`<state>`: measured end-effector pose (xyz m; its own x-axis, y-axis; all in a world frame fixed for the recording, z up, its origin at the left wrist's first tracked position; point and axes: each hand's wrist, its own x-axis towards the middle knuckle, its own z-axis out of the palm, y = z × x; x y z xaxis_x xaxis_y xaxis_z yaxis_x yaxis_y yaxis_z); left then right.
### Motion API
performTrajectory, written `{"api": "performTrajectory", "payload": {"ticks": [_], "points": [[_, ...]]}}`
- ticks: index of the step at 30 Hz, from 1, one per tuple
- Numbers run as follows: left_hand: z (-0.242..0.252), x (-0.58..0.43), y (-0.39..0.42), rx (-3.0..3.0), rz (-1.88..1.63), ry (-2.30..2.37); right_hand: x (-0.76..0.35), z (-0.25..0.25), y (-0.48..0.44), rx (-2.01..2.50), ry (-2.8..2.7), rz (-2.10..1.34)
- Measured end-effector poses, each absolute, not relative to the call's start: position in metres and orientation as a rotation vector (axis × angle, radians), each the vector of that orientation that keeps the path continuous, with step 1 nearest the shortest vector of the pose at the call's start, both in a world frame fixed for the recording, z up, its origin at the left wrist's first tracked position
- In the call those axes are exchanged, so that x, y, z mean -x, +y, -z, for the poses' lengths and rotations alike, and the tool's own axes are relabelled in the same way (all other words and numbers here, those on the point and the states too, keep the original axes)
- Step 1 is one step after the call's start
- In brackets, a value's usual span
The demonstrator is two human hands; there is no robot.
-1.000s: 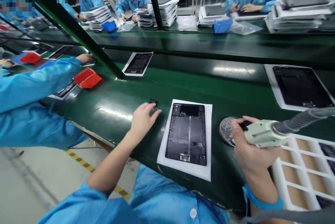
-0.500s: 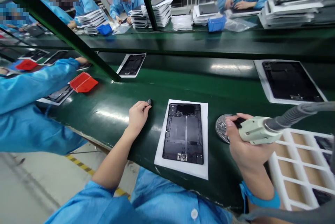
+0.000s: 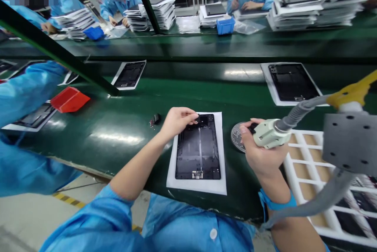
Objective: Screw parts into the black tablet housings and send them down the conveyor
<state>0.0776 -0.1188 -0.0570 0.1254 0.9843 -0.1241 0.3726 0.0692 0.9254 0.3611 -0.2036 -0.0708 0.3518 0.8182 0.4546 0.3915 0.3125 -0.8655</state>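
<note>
On a white sheet [image 3: 196, 187] in front of me lies an opened tablet shell [image 3: 210, 146], dark inside, with a small circuit board at its near end. My left hand [image 3: 178, 121] reaches over its far left corner, thumb and fingers pinched together; whatever they hold is too small to make out. My right hand [image 3: 263, 157] grips a pale green electric screwdriver [image 3: 269, 134] with a grey cable. Its front end is over a round dimpled metal plate [image 3: 236, 137], partly hidden by that hand. A small black object [image 3: 156, 118] and tiny reddish bits [image 3: 152, 124] lie left of the tablet.
A white divided tray [image 3: 301, 173] stands at the right, behind a grey block [image 3: 349, 142] with a hose. Other tablet shells [image 3: 294, 82] lie on the far strip. A green post [image 3: 59, 51] and red box [image 3: 69, 99] are left, near a co-worker's sleeve [image 3: 32, 83].
My left hand has moved right, from the small black object to the tablet's far left corner, leaving that object on the bench. My right hand stays at the metal plate. The view has shifted right.
</note>
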Motion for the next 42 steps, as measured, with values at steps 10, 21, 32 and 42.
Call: {"api": "performTrajectory", "payload": {"ticks": [10,21,32,42], "points": [[0.088,-0.136,-0.082,-1.862,-0.716,1.565,-0.363,0.071,-0.195,1.173,-1.131,-0.474],[0.061,-0.131,-0.111,-1.506,-0.273,1.216,-0.365,0.073,-0.197,1.273,-1.210,-0.422],[0.063,-0.133,-0.100,-1.785,-0.407,1.102,-0.363,0.073,-0.198,1.321,-1.241,-0.457],[0.110,-0.131,-0.076,-2.061,-0.600,1.461,-0.361,0.069,-0.198,1.332,-1.234,-0.461]]}}
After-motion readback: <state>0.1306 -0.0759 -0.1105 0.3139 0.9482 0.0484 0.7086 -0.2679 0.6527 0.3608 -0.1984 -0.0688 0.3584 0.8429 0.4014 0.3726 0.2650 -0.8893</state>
